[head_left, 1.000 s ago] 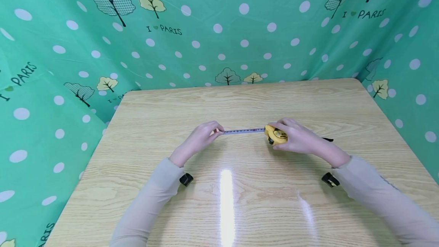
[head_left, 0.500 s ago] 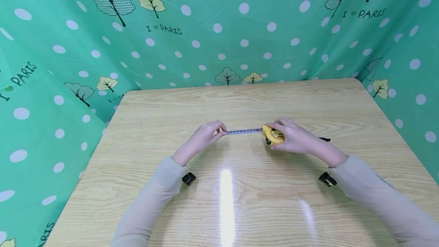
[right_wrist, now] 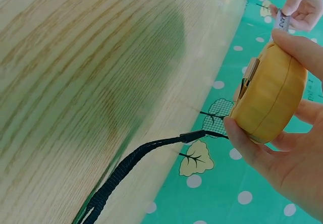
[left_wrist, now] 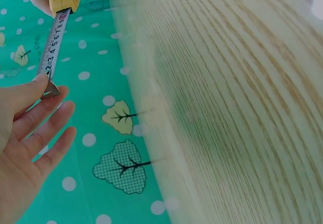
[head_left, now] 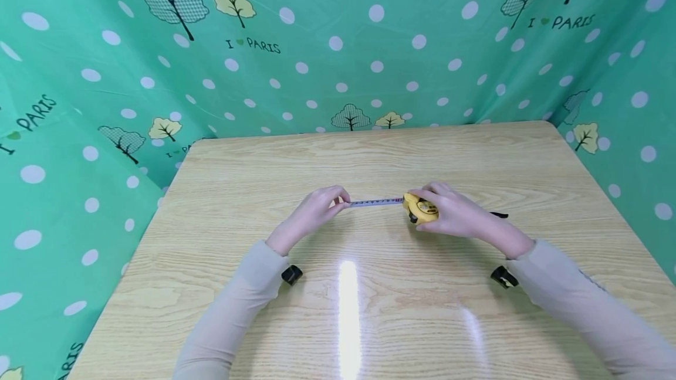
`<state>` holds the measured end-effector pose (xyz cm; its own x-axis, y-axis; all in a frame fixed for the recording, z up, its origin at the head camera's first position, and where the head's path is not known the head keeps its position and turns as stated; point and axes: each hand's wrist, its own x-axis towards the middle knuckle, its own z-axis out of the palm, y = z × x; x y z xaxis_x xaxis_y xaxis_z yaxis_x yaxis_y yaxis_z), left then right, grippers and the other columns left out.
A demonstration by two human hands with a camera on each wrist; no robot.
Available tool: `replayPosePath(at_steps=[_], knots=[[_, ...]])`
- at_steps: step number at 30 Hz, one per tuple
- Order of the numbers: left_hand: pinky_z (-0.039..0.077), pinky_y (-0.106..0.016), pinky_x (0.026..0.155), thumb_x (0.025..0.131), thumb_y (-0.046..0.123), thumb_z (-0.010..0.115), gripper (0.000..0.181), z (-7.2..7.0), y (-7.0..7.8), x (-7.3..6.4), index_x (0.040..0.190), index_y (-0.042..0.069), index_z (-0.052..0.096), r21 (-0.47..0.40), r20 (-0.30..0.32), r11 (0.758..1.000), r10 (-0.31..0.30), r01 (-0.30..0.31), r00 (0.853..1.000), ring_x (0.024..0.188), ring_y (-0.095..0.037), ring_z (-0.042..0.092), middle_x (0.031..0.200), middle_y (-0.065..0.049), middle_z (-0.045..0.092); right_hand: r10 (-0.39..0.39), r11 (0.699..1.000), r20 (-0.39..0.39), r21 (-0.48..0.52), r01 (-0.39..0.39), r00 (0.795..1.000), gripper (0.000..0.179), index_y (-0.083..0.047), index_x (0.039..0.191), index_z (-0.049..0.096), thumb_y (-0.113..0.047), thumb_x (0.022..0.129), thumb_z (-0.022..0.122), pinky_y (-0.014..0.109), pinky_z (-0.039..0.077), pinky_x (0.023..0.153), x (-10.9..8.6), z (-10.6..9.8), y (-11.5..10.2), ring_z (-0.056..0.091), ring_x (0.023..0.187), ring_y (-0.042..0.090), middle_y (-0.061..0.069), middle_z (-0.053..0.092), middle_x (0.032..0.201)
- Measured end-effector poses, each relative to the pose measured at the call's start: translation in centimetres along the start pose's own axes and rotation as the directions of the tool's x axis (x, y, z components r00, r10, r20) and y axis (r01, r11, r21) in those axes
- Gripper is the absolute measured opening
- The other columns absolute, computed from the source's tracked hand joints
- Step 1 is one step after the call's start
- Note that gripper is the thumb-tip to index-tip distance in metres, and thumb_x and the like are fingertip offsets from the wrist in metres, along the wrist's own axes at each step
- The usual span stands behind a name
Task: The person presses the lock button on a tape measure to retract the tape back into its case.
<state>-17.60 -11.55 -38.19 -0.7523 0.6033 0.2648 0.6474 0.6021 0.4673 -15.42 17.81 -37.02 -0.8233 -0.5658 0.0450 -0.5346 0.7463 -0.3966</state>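
A yellow tape measure (head_left: 422,210) is held by my right hand (head_left: 451,209), thumb on one edge and fingers on the other in the right wrist view. Its printed blade (left_wrist: 55,42) runs out to the left, straight and level above the table. The metal end hook (left_wrist: 50,89) is pinched between thumb and forefinger of my left hand (head_left: 317,209); the other fingers of that hand are spread. Figures up to about 9 and a red mark show on the blade near the case. A black wrist strap (right_wrist: 136,158) hangs from the case.
Below both hands lies a wood-grain table (head_left: 253,309) with a bright light reflection. A green dotted curtain (head_left: 338,75) printed with trees hangs behind it and at the sides. Small black cameras sit under the left cuff (head_left: 291,275) and the right cuff (head_left: 504,277).
Over the first half second my hands came slightly closer together, and the exposed blade became shorter. Since then almost nothing has moved.
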Motion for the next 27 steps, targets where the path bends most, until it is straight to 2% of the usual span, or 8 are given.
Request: replayPosePath(at_steps=[17, 27], knots=[[0.051, -0.030, 0.066, 0.083, 0.006, 0.061, 0.005, 0.20, 0.15, 0.06, 0.088, 0.005, 0.060, -0.019, -0.021, 0.999, 0.026, -0.027, 0.999, 0.073, -0.012, 0.057, 0.085, -0.003, 0.063, -0.006, 1.000, -0.005, 0.003, 0.006, 1.000, 0.069, -0.006, 0.129, 0.044, -0.029, 0.071, 0.074, 0.039, 0.047, 0.072, 0.25, 0.14, -0.57, 0.046, 0.099, 0.028, 0.015, 0.047, 0.113], [0.049, -0.024, 0.066, 0.082, 0.006, 0.061, 0.005, 0.50, 0.25, 0.25, 0.087, 0.006, 0.060, 0.003, -0.024, 0.999, 0.044, -0.044, 0.999, 0.073, -0.011, 0.057, 0.085, -0.001, 0.063, 0.000, 1.000, 0.004, 0.010, 0.000, 1.000, 0.069, -0.007, 0.130, 0.043, -0.028, 0.071, 0.074, 0.040, 0.046, 0.074, 0.42, 0.28, -0.77, 0.045, 0.101, 0.028, 0.016, 0.047, 0.114]])
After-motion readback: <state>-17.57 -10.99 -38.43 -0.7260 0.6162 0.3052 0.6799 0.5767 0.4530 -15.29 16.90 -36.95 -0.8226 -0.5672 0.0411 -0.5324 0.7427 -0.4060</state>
